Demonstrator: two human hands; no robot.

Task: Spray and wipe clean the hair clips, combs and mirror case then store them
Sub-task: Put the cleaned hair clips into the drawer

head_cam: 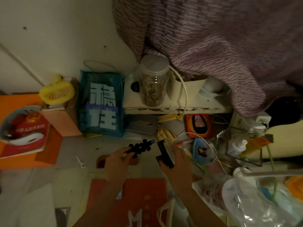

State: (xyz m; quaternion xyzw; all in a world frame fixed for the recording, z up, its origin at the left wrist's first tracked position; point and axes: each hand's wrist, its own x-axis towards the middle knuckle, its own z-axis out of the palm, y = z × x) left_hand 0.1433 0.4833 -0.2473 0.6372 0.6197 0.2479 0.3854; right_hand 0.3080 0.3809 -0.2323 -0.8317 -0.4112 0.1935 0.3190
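Head view: left hand (117, 158) pinches a black knobbly plastic hair clip (141, 146) above the grey cluttered tabletop (78, 149); right hand (176, 158) grips a black rectangular comb (165, 154). No cloth visible; wiping and storing probably remain.

The right hand (176, 158) covers much of the black comb (164, 155); its teeth are blurred

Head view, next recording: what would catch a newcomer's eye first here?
Probably the two hands at centre: the left hand holds a black knobbly hair clip, and the right hand grips a black-and-white comb-like item. Behind them, the blue bag with large white characters stands against the wall. A purple striped cloth drapes over the upper right, above a clear jar on the shelf.
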